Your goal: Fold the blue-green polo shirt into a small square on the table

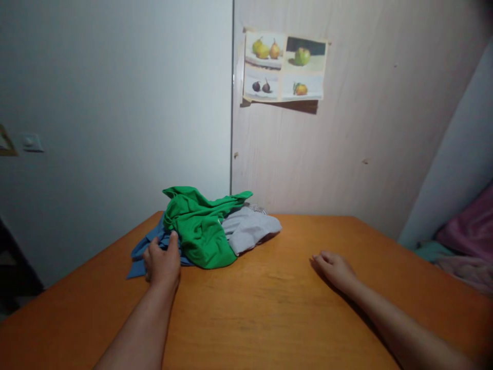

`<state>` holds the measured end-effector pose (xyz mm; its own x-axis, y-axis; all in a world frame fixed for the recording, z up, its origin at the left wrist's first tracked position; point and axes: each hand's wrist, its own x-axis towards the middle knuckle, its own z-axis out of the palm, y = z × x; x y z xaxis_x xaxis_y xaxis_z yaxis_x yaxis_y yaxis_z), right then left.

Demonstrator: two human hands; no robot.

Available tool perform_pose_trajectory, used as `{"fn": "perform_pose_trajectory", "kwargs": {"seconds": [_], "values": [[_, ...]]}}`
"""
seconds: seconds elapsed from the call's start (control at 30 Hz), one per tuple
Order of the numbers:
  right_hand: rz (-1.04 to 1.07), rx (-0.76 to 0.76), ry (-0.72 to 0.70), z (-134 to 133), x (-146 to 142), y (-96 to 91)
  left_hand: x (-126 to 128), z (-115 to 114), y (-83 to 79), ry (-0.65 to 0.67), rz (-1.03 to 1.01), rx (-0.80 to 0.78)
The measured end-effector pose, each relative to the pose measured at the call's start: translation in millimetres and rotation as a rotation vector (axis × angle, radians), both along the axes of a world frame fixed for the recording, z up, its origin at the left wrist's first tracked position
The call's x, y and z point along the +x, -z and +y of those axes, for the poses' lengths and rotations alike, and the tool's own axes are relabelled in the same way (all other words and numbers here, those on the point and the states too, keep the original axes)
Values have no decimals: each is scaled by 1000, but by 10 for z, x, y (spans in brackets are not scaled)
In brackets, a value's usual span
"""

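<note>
A heap of clothes lies at the far left of the orange wooden table [277, 303]: a crumpled green garment [198, 223] on top, a grey one [250, 228] to its right, a blue one [148, 252] underneath at the left. My left hand [162, 261] rests on the blue garment at the heap's near edge, fingers curled into the cloth, thumb against the green fabric. My right hand [334, 268] lies on the bare table to the right of the heap, fingers loosely curled, holding nothing that shows.
A wood-panel wall with a taped fruit picture [284, 66] stands behind the table. A white wall with a light switch [31, 142] is at the left. Pink and teal bedding [468, 241] lies beyond the table's right edge.
</note>
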<state>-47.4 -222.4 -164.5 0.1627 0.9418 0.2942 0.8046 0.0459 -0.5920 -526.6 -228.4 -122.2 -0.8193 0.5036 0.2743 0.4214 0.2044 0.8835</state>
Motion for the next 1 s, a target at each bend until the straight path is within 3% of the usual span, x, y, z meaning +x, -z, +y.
{"fn": "perform_pose_trajectory", "kwargs": {"seconds": [0.13, 0.3, 0.63, 0.83, 1.0], "values": [[-198, -88, -35, -59, -56, -23, 77, -37, -18, 17, 71, -70], [-125, -77, -126, -8, 24, -45, 129, -94, -36, 1, 158, -70], [-147, -78, -165, 6, 44, -62, 211, -123, -34, -51, 454, 229], [-163, -101, -154, 13, 38, -60, 559, -60, -377, 78, 785, 181], [-186, -120, -133, -11, 15, -94, 857, 282, -748, 199, 1023, -79]]}}
